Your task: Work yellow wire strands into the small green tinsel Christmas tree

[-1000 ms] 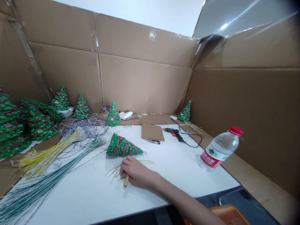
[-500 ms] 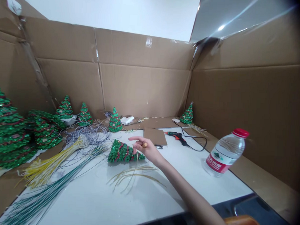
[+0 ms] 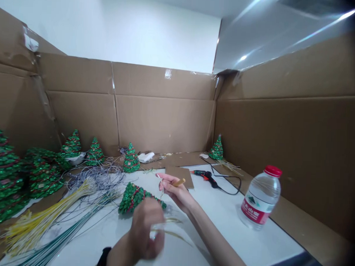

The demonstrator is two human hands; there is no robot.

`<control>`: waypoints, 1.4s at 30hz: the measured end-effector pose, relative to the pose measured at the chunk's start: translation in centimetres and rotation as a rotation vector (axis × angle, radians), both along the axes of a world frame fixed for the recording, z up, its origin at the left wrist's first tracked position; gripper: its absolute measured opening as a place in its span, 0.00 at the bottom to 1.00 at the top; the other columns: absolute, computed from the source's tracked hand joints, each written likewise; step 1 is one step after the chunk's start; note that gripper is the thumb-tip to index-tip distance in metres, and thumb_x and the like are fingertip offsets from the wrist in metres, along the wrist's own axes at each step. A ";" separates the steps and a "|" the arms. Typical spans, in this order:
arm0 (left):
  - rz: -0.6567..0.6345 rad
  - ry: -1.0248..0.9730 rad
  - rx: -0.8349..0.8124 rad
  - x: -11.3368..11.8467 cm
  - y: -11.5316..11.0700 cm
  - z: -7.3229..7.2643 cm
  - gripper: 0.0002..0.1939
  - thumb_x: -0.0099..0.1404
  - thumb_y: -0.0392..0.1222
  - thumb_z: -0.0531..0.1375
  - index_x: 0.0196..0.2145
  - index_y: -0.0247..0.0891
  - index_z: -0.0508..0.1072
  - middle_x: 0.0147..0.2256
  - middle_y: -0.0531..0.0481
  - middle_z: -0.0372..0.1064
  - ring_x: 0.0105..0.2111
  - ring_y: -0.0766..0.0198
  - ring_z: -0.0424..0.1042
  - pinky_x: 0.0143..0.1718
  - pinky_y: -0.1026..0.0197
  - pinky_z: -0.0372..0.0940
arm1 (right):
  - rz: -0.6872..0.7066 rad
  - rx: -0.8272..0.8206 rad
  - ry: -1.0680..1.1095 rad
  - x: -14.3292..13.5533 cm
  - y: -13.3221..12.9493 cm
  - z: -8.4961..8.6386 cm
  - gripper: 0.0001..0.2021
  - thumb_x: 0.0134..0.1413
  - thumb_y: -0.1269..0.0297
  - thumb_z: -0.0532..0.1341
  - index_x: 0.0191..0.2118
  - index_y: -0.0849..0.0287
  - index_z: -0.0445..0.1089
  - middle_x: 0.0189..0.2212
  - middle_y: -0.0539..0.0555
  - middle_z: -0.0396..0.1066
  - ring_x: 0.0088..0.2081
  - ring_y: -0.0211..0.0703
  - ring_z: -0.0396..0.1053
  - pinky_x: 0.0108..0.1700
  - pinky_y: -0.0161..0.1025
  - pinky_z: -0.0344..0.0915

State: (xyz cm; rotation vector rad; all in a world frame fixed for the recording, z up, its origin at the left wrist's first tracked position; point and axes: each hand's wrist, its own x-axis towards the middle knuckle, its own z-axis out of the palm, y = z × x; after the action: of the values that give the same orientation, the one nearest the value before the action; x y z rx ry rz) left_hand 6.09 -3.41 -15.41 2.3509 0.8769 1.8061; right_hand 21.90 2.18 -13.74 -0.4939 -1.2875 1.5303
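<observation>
My right hand (image 3: pixel 175 190) is closed around a thin tool with a wooden handle (image 3: pixel 180 182); the handle's end sticks out past the thumb side. A thin pale strand (image 3: pixel 163 191) hangs at its fingertips. Below and left of that hand, a small green Christmas tree (image 3: pixel 131 199) with red garland lies on its side on the white board. My left hand (image 3: pixel 147 229), blurred by motion, is raised in front of the tree with fingers curled; whether it holds anything is not clear. Loose yellowish strands (image 3: pixel 174 234) lie on the board beside it.
Bundles of yellow strands (image 3: pixel 46 217) and green strands (image 3: pixel 66 232) lie at the left, near tangled wire (image 3: pixel 97 176). A glue gun (image 3: pixel 206 177), a cardboard piece (image 3: pixel 180 174) and a water bottle (image 3: pixel 259 200) are on the right. Upright trees (image 3: pixel 131 158) stand along the cardboard walls.
My left hand has come into view from below, in front of the lying tree. My right hand has turned, showing more of the wooden handle. The camera view has tilted up.
</observation>
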 end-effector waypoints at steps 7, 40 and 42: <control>-0.081 0.035 -0.680 2.1 1.8 -0.7 0.12 0.66 0.48 0.47 0.32 0.39 0.64 0.20 0.57 0.58 0.21 0.67 0.59 0.25 0.65 0.54 | 0.057 -0.019 0.041 -0.3 -0.4 -0.3 0.19 0.43 0.60 0.68 0.43 0.59 0.71 0.25 0.49 0.68 0.25 0.34 0.62 0.30 0.35 0.57; -0.583 -0.435 -1.206 1.3 3.0 -1.9 0.19 0.57 0.58 0.54 0.26 0.38 0.60 0.12 0.58 0.60 0.11 0.72 0.56 0.14 0.69 0.51 | -0.106 -0.162 -0.042 -1.9 -0.9 -1.8 0.16 0.40 0.52 0.67 0.28 0.60 0.68 0.20 0.48 0.64 0.20 0.33 0.55 0.24 0.33 0.49; -0.562 -0.358 -1.225 1.0 3.1 -0.8 0.18 0.58 0.58 0.52 0.25 0.38 0.61 0.13 0.57 0.60 0.12 0.71 0.56 0.15 0.68 0.51 | -0.108 -0.149 -0.018 -1.9 -0.9 -1.6 0.17 0.41 0.50 0.66 0.30 0.59 0.67 0.22 0.49 0.66 0.20 0.33 0.55 0.23 0.33 0.49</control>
State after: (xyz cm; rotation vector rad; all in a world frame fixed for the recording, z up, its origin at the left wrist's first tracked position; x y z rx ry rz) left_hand 7.09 -0.33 -16.24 1.2415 0.7875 0.9256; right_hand 19.95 1.28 -15.30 -0.6631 -1.1465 1.5410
